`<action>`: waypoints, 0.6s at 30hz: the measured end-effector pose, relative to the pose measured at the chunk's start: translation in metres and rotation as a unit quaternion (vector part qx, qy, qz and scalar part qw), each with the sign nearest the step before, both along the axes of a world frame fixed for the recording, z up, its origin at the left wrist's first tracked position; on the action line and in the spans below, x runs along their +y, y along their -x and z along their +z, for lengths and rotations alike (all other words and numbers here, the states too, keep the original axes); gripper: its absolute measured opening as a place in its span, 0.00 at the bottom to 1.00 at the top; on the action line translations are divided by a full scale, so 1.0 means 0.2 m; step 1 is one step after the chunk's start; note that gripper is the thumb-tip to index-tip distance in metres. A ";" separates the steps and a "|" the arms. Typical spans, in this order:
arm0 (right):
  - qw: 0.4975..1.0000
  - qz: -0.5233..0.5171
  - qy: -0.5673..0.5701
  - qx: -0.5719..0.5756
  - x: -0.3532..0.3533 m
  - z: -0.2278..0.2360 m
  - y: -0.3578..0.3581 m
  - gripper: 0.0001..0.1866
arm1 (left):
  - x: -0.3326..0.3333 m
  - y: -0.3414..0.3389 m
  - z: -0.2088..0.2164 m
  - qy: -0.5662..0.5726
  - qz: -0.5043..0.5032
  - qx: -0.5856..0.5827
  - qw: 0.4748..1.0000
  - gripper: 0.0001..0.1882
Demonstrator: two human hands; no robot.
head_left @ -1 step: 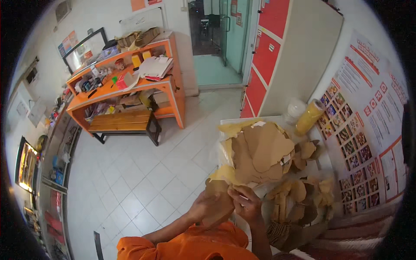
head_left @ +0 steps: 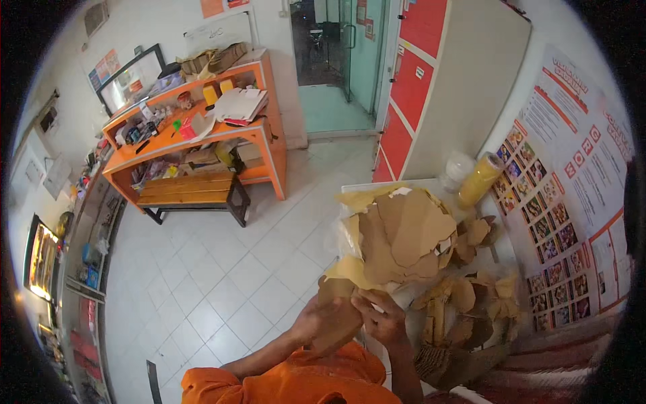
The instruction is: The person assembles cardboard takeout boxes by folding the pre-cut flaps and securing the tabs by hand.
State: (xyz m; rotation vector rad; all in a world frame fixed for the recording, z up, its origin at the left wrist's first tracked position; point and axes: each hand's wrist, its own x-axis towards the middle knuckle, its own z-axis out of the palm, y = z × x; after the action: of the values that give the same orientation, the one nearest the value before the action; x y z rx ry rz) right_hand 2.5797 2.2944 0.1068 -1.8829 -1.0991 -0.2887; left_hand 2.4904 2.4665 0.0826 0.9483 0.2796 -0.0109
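Observation:
In front of my orange shirt I hold a torn piece of brown cardboard (head_left: pixel 342 324). My left hand (head_left: pixel 313 320) is closed on its left side, with the thumb lying across its face. At the upper right edge, the fingers of my right hand (head_left: pixel 382 319) pinch the same piece. Just beyond my hands, a pile of torn, flat cardboard pieces (head_left: pixel 407 232) rests on yellowish wrapping (head_left: pixel 351 269) on a white-topped table (head_left: pixel 431 183). More crumpled and torn cardboard (head_left: pixel 464 310) is heaped to the right of my right hand.
A roll of yellow tape or film (head_left: pixel 481 180) and a whitish roll (head_left: pixel 459 168) stand at the table's back by the postered wall. Red lockers (head_left: pixel 412 87) rise behind. Across the tiled floor (head_left: pixel 229 283) are a wooden bench (head_left: pixel 188 189) and a cluttered orange desk (head_left: pixel 269 155).

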 end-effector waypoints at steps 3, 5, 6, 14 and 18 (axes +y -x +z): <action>0.999 0.015 0.019 -0.035 -0.04 -0.02 0.00 0.19 | 0.01 0.00 0.06 -0.052 -0.028 0.021 0.998 0.20; 0.999 0.019 0.030 -0.020 -0.05 -0.02 0.01 0.19 | 0.01 0.00 0.05 -0.058 -0.032 0.024 0.998 0.21; 0.999 0.023 0.040 -0.026 -0.06 -0.03 0.01 0.19 | 0.01 -0.01 0.02 -0.048 -0.028 0.021 0.998 0.21; 1.000 0.017 0.022 0.003 -0.07 -0.02 -0.01 0.19 | 0.10 -0.02 0.02 -0.087 -0.032 0.088 0.992 0.21; 0.999 -0.014 -0.031 0.000 -0.08 0.00 0.00 0.20 | 0.02 -0.06 0.25 -0.063 -0.050 0.109 0.991 0.20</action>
State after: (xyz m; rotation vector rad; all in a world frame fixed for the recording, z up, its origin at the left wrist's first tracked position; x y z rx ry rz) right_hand 2.5806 2.2776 0.1064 -1.8437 -1.0524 -0.3344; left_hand 2.5018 2.4710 0.1335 1.0886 0.4380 -0.1909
